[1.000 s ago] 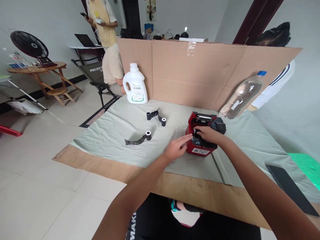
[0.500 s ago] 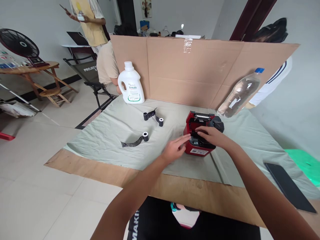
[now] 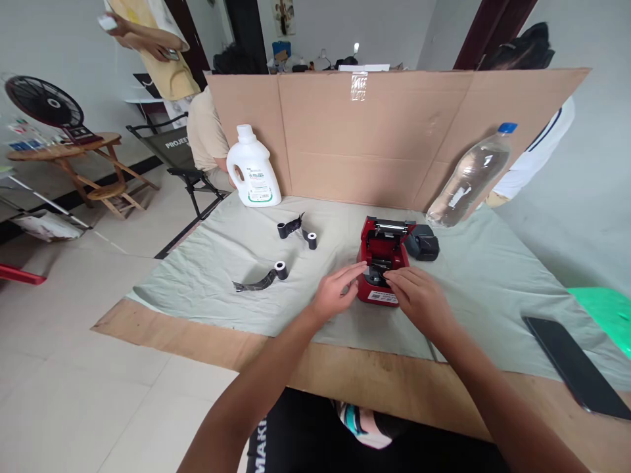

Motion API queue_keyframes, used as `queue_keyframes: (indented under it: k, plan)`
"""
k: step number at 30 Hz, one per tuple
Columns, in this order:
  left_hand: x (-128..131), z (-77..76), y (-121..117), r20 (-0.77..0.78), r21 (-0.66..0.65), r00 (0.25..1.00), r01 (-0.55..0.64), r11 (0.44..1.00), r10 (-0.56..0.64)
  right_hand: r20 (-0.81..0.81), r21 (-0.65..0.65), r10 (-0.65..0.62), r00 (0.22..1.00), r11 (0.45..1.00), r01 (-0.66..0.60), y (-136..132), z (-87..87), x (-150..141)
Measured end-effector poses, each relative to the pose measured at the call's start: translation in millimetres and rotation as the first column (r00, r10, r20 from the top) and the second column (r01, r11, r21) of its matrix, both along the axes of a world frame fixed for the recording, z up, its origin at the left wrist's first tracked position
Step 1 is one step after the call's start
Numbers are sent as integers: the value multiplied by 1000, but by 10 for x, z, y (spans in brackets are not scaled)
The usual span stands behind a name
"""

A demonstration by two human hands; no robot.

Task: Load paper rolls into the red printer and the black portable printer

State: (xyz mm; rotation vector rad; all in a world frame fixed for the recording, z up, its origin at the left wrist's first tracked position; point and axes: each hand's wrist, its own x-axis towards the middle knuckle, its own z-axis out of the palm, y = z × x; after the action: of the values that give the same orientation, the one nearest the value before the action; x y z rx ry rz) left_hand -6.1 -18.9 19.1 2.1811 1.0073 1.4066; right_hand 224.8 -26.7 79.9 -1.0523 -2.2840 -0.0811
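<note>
A small red label printer (image 3: 380, 248) stands open on the grey-green cloth (image 3: 227, 276), its black lid (image 3: 422, 242) swung out to the right. My left hand (image 3: 336, 291) rests against the printer's lower left side, fingers spread. My right hand (image 3: 420, 302) sits at the printer's front edge, fingertips touching the open bay; whether it pinches anything is hidden. Left of the printer lie black ribbon rolls: one with a loose tail (image 3: 280, 270) and a joined pair (image 3: 296, 230).
A white jug (image 3: 252, 168) and a leaning clear bottle (image 3: 468, 176) stand before a cardboard screen (image 3: 384, 131). A black phone (image 3: 574, 364) lies at the right. People sit and stand behind the screen; a fan (image 3: 43, 102), chair and wooden table are left.
My right hand has pulled back from the top of the printer to its front edge, uncovering the open bay and the lid. The left hand stays at the printer's side. The view shifted slightly.
</note>
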Motion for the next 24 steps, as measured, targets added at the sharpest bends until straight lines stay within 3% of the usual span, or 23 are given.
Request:
queue_keyframes:
  k: [5, 8, 11, 14, 17, 24]
  plan:
    - [132, 446, 341, -155, 107, 966, -194, 975, 209, -49, 144, -35, 998, 989, 41, -112, -149, -106]
    - [309, 732, 649, -310, 90, 922, -213, 973, 231, -61, 219, -68, 996, 972, 79, -155, -252, -181]
    - [455, 871, 843, -391, 74, 886, -241, 968, 250, -103, 264, -59, 993, 961, 85, -157, -326, -224]
    - [508, 906, 839, -401, 97, 868, -277, 956, 292, -151, 274, -25, 988, 959, 66, -148, -378, -225]
    - [514, 897, 675, -388, 116, 866, -292, 949, 314, -188, 255, -17, 982, 965, 66, -168, -411, -206]
    - [539, 705, 219, -441, 47, 861, -261, 964, 255, -240, 226, -7, 971, 972, 62, -256, -399, -115]
